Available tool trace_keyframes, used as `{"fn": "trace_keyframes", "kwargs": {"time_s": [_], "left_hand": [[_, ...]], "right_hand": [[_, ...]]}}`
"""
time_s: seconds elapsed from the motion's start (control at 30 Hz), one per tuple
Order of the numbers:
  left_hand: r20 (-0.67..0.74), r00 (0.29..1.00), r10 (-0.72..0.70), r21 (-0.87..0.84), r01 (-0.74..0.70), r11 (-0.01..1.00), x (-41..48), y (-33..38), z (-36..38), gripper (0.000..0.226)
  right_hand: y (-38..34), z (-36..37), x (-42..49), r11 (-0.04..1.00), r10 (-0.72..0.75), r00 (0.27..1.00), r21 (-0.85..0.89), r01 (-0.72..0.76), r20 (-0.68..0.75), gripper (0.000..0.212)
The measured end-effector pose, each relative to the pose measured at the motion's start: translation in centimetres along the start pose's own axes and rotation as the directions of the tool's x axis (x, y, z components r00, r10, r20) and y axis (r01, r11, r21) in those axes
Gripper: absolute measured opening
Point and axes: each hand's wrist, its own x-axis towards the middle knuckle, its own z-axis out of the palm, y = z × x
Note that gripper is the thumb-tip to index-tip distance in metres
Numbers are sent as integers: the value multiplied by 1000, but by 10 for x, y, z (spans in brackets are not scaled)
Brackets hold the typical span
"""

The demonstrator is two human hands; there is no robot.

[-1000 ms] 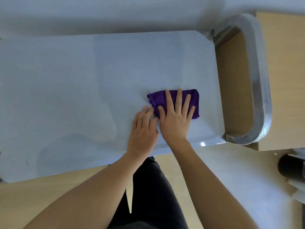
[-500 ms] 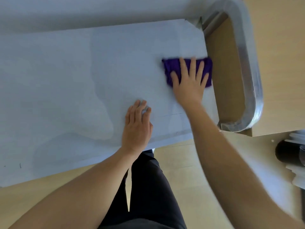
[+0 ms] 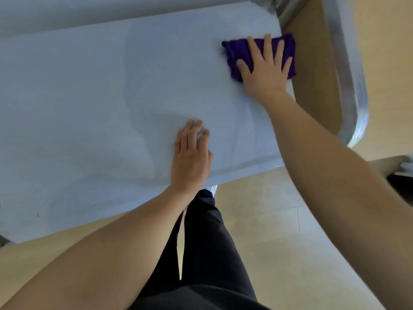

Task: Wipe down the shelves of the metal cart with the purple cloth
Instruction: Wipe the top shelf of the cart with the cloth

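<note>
Flat, fingers spread: right hand presses purple cloth at far right corner of cart shelf. Left hand flat, fingers together, near front edge.

left hand: lower centre of frame, flat, palm down, fingers together pointing up-frame | left forearm: bare, runs down to lower left corner | right hand: upper right, flat, fingers spread, palm pressing down | right forearm: bare, slants to right edge | legs: dark trousers, bottom centre
</note>
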Motion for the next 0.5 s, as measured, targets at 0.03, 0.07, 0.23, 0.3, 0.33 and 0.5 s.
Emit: {"fn": "trace_keyframes", "kwargs": {"time_s": [0.03,0.07,0.23,0.3,0.33,0.5], "left_hand": [[4,1000,0,-9,0,1000,-1,0,0,36],[5,1000,-2,-16,2,1000,-2,0,1,36],[-6,1000,-10,-46,9,999,-2,0,1,35],[4,1000,-11,-74,11,997,-1,-1,1,34],[12,1000,-13,-91,14,996,-2,-2,1,33],[47,998,-41,-257,51,965,-2,-6,-3,30]], "right_hand": [[6,4,-11,1000,5,1000,-1,-5,-10,61],[11,10,-29,1000,26,999,1,-26,-27,60],[17,53,-176,982,191,979,27,-189,-71,61],[2,65,-221,983,182,982,11,-182,-38,60],[-7,69,-234,984,180,984,13,-180,-17,60],[-31,72,-238,975,213,977,58,-214,25,61]]}}
